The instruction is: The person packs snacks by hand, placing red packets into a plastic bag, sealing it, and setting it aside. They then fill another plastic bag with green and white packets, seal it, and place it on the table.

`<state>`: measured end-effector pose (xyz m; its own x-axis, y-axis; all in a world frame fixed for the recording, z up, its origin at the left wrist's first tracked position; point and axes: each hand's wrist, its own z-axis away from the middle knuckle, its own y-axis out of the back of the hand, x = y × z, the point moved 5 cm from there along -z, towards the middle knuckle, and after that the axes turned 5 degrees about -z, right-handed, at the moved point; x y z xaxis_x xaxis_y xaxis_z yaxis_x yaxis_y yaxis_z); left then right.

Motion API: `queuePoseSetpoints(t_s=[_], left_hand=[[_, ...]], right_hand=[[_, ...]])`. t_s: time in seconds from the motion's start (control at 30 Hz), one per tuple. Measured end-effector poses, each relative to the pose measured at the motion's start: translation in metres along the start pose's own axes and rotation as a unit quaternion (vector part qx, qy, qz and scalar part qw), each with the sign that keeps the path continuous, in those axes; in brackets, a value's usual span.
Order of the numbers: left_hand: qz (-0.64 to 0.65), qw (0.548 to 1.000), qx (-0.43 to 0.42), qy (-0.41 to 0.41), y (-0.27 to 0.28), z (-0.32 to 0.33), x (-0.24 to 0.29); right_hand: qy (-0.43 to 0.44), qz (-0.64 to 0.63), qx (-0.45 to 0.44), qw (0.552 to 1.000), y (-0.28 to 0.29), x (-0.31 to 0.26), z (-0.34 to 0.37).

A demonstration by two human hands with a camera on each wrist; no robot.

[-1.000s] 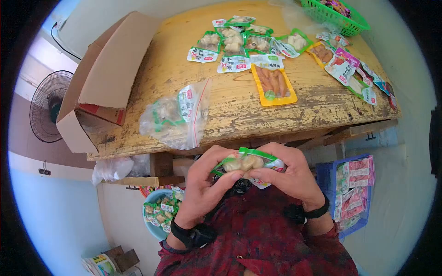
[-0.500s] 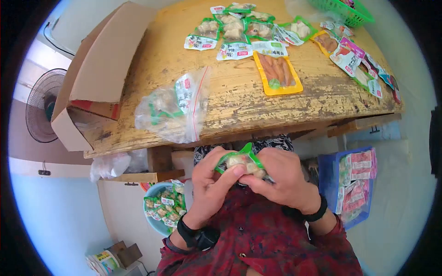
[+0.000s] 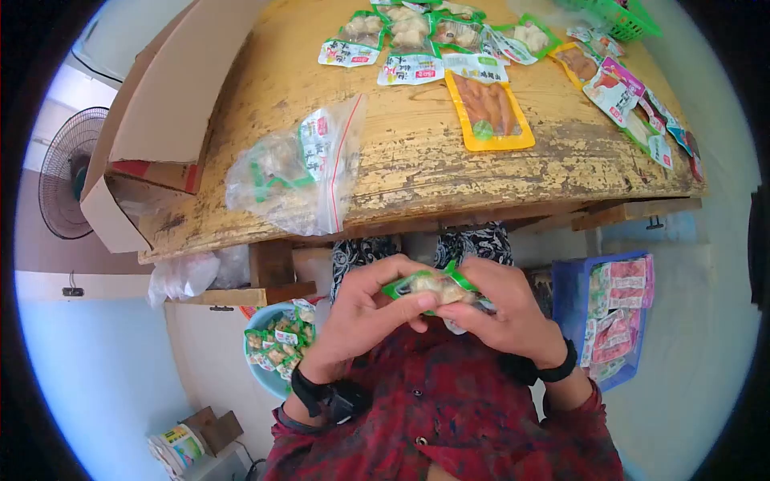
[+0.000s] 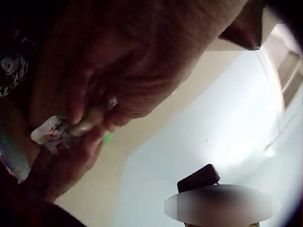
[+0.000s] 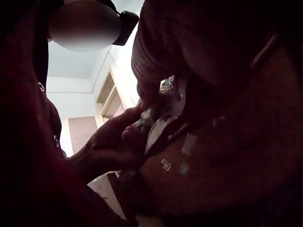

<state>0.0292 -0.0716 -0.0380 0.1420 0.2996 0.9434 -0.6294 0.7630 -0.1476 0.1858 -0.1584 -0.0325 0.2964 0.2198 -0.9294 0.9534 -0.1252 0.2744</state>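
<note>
Green-edged packet [image 3: 435, 283] gripped from both sides

Head feed: left hand [image 3: 362, 313] and right hand [image 3: 509, 313] curl round it, at the table's [image 3: 417, 180] six o'clock. Left wrist: I see it toward nine o'clock. Right wrist: mid-frame, too dark for me to read finger details.

Versus a second ago, the clear green-edged plastic packet of pale lumps [image 3: 431, 284] is turned between left hand [image 3: 370, 303] and right hand [image 3: 511, 309], green edge bunched nearer the right, and black-and-white patterned trousers [image 3: 475, 243] show below the scuffed yellow wooden table [image 3: 409, 172].
</note>
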Motion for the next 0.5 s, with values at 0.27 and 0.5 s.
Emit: queuePoseSetpoints(t_s=[0.27,0.5], left_hand=[[-0.307,0.928,0.008,-0.212,0.001,0.013,0.007],[-0.262,0.94,0.022,-0.218,-0.001,0.015,0.005]], right_hand=[[0.005,-0.065,-0.051,0.997,-0.003,0.007,0.006],[-0.059,-0.122,-0.047,0.99,-0.009,0.008,0.008]])
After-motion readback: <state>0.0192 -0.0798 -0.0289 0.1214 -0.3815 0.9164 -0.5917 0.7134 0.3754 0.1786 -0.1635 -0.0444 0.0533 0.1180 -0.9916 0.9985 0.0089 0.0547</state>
